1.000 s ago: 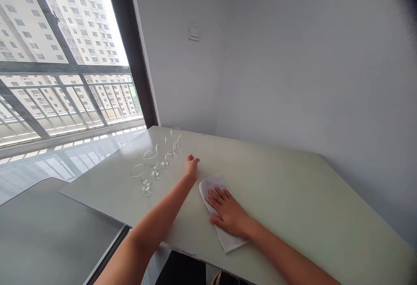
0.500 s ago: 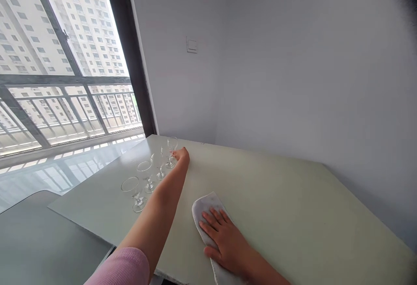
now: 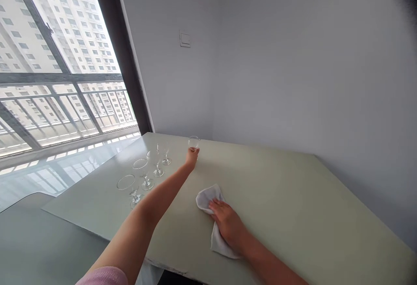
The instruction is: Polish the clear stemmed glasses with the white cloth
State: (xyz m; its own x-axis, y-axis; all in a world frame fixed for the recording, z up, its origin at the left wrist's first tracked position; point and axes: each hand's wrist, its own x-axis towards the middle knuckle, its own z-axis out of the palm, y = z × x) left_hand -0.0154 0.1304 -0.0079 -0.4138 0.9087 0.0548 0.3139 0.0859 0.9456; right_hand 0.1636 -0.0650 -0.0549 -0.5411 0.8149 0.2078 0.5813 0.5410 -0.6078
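My left hand (image 3: 192, 155) reaches far across the table, its fingers closed around a clear stemmed glass (image 3: 194, 140). The glass is upright; its foot is mostly hidden by the hand. To the left of that arm several similar stemmed glasses stand upright in a row, the nearest glass (image 3: 133, 193) partly behind my forearm and the farthest glass (image 3: 167, 156) toward the back. Nearer to me, my right hand (image 3: 228, 224) grips a white cloth (image 3: 221, 243) bunched beneath its fingers on the tabletop.
The pale green glossy table (image 3: 286, 207) meets the grey wall (image 3: 276, 59) at the back. A grey chair or panel (image 3: 42, 241) is at lower left. A window (image 3: 65, 50) with a railing lies beyond the table's left side.
My left hand has moved right with a glass, away from the row. My right hand, flat on the spread cloth before, has gathered it up so that it is creased.
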